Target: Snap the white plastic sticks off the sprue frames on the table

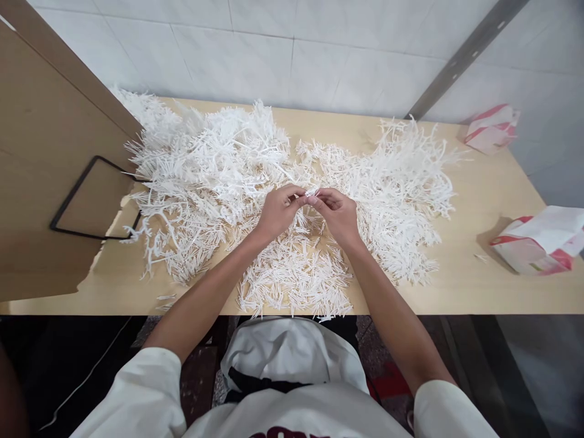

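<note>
My left hand and my right hand meet at the middle of the table, thumbs and fingertips pinched together. Between them they grip a small white branched plastic piece, mostly covered by the fingers. Under and around the hands lie heaps of similar thin white pieces. The left heap is tall and tangled, with branched strands. Another heap spreads to the right. Closest to my body is a flatter pile of short loose sticks, reaching the table's front edge.
A cardboard sheet stands at the left, with a black wire frame against it. Two red-and-white packages sit at the right, one farther back. A tiled wall and a metal upright border the table behind.
</note>
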Motion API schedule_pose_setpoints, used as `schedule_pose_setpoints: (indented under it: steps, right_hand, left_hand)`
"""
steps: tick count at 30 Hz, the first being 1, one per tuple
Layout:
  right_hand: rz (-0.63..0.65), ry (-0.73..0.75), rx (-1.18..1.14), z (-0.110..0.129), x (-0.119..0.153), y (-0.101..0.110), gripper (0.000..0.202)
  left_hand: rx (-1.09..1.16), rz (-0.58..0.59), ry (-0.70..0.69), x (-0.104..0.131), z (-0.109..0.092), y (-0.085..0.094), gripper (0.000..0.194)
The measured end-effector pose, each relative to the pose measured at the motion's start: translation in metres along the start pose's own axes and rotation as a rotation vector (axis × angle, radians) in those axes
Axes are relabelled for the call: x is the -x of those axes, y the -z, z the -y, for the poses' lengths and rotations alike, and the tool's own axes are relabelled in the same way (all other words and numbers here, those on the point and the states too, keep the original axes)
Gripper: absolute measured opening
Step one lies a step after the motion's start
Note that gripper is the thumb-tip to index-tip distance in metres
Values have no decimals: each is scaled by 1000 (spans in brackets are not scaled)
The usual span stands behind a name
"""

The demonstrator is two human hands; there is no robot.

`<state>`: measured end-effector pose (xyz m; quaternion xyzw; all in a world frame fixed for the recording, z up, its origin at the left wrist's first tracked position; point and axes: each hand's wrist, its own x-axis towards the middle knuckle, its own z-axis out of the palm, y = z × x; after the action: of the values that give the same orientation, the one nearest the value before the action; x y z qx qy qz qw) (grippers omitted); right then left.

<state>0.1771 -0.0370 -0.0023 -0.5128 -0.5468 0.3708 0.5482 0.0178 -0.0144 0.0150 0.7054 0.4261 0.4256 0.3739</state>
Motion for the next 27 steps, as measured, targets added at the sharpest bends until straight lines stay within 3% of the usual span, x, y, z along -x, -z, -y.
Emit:
schedule_pose_setpoints:
  steps: [5, 12, 16, 23, 27]
  right_hand:
    - [53, 56, 126, 0, 0, 5, 28]
    - [95, 363, 617, 1, 5, 2, 19]
    - [107, 449, 780, 0, 6, -1, 16]
    - [44, 469, 793, 1, 9, -2, 17]
    - [-87, 455, 696, 2, 12, -1, 17]
  left_hand:
    - [-11, 78, -20, 0, 4, 0, 15]
    - [-404, 13, -161, 4, 1, -5, 11]
    - [-460, 3, -184, 5, 0, -7, 13]
    - [-413, -32, -163, 7, -3, -6, 14]
    - [-394, -114, -116, 4, 0, -1, 13]
